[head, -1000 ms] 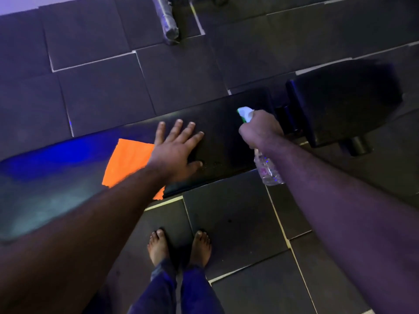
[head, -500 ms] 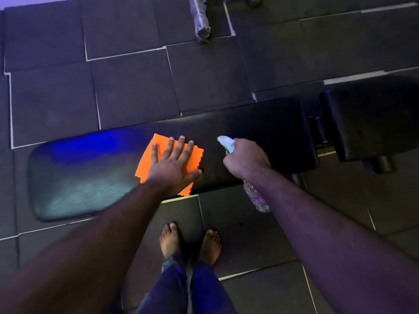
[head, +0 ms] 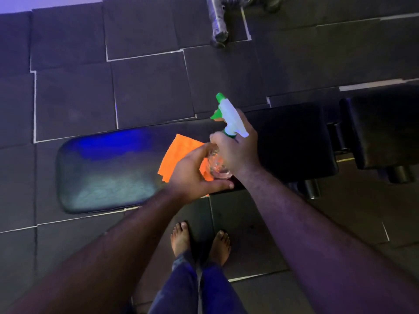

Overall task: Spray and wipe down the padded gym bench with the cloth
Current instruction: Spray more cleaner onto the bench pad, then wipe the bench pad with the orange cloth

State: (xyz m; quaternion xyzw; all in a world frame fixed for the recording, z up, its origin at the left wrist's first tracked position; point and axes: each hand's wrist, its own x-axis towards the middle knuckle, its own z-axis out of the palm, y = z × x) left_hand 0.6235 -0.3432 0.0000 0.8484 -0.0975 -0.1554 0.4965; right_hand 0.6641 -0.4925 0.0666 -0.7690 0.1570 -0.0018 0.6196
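The black padded bench (head: 108, 175) runs left to right across the floor, with blue light on its left half. An orange cloth (head: 176, 152) lies on the pad near its middle, partly hidden by my hands. My right hand (head: 240, 152) grips the neck of a clear spray bottle (head: 229, 118) with a white and green trigger head, held above the pad. My left hand (head: 195, 177) has its fingers curled round the clear lower body of the same bottle, above the cloth.
A second black pad (head: 385, 128) joins the bench at the right. A grey wrapped bar (head: 217, 19) lies on the floor at the top. Dark rubber floor tiles (head: 149, 91) surround the bench. My bare feet (head: 199, 241) stand close to its near edge.
My left hand lifted off the cloth and took hold of the bottle's body. My right hand raised the bottle and turned it upright over the pad.
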